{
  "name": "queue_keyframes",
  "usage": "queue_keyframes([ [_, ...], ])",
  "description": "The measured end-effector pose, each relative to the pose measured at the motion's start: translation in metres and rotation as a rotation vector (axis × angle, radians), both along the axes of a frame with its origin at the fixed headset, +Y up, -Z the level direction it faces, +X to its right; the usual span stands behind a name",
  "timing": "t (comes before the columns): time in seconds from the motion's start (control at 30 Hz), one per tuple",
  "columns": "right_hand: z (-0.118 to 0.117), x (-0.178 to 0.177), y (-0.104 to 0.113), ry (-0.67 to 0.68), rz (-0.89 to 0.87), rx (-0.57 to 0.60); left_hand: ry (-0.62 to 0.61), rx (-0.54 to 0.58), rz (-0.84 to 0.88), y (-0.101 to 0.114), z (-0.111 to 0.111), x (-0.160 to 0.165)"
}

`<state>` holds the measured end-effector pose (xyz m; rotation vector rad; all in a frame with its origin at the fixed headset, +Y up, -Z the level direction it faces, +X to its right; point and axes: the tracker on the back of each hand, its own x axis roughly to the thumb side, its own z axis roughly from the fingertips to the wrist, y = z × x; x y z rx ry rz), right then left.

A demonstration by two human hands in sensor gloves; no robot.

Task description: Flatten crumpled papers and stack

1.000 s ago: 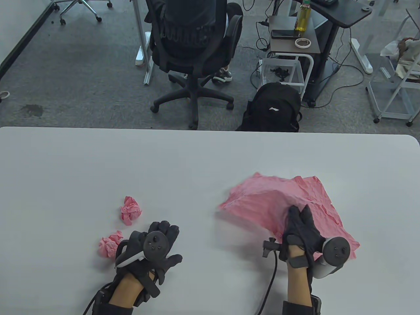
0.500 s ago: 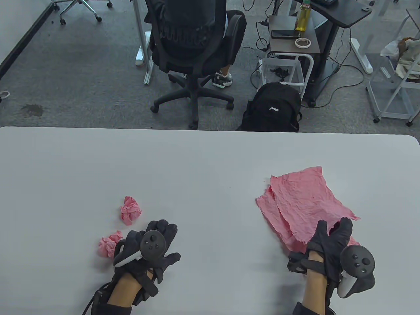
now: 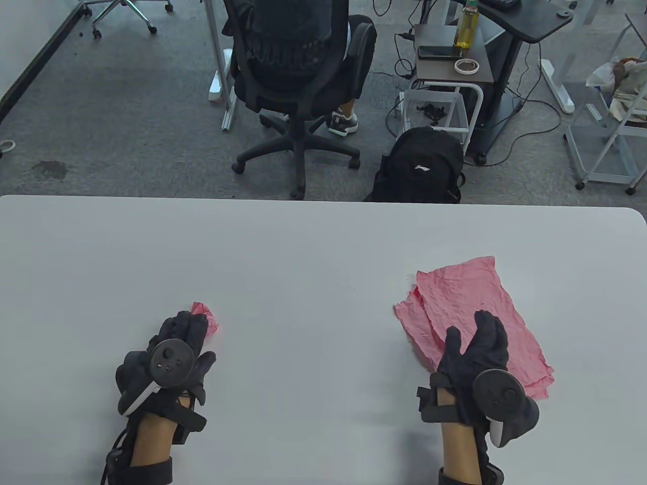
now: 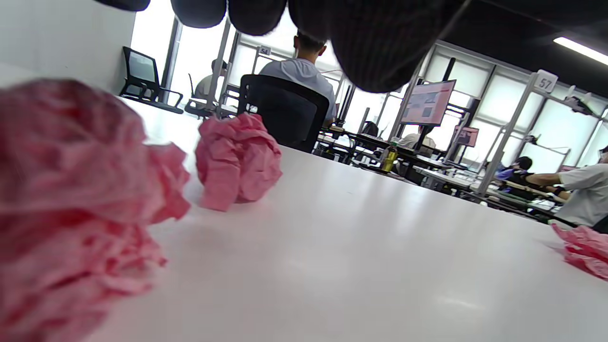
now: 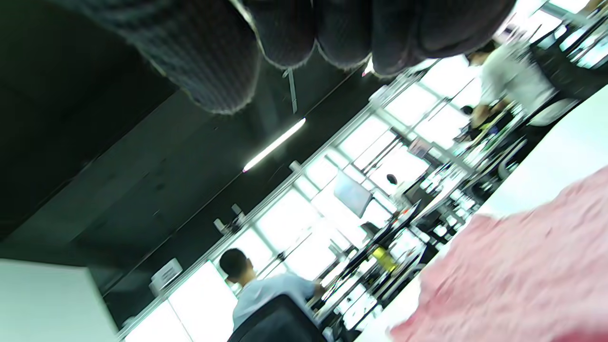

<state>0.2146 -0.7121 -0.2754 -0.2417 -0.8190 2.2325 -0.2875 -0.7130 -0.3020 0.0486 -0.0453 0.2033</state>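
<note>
Two flattened pink sheets [image 3: 465, 293] lie overlapped on the white table [image 3: 303, 242] at the right. My right hand [image 3: 472, 333] is open, fingers spread over their near part; the right wrist view shows the sheet [image 5: 522, 275] below the fingers [image 5: 199, 52]. Whether the palm presses it is unclear. My left hand [image 3: 189, 328] is open over two crumpled pink balls. One ball [image 3: 211, 319] peeks out past the fingertips; the other is hidden under the hand. The left wrist view shows the near ball [image 4: 71, 199] and the far ball [image 4: 237, 161] untouched below the fingers [image 4: 380, 42].
The sheets also show at the far right of the left wrist view [image 4: 584, 249]. Beyond the table's far edge stand an office chair with a seated person [image 3: 298, 60], a black backpack [image 3: 419, 166] and a small cart [image 3: 450, 65].
The right hand laid the lifted pink sheet down on the other one, let go, and now spreads over them. The left hand moved left and forward over the two balls.
</note>
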Motion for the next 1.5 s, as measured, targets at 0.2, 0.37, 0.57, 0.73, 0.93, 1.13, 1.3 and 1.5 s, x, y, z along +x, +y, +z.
queue_keyframes([
  [0.2,-0.006,-0.02,-0.004,0.084,0.044,-0.021,0.158,-0.068,0.033,-0.001,0.002,-0.031],
  [0.37,-0.009,-0.019,-0.007,0.097,0.007,-0.029,0.233,-0.31,0.051,-0.017,-0.001,-0.046],
  [0.57,-0.01,-0.019,-0.01,0.109,-0.016,-0.04,0.231,-0.495,-0.033,-0.039,-0.009,-0.038],
  [0.73,-0.012,-0.025,-0.011,0.131,0.006,-0.046,0.22,-0.473,-0.088,-0.042,-0.013,-0.033],
  [0.93,-0.013,-0.047,-0.015,0.187,0.083,-0.072,0.155,-0.155,0.116,-0.018,-0.005,-0.021],
  [1.13,-0.015,-0.082,-0.021,0.335,0.138,-0.101,-0.011,-0.082,0.188,-0.008,0.002,0.014],
  [1.3,-0.012,-0.107,-0.021,0.505,0.203,-0.099,-0.131,-0.021,0.19,-0.009,0.009,0.048],
  [1.5,-0.005,-0.147,-0.026,0.766,0.214,-0.072,-0.374,-0.073,0.409,-0.02,0.018,0.091],
])
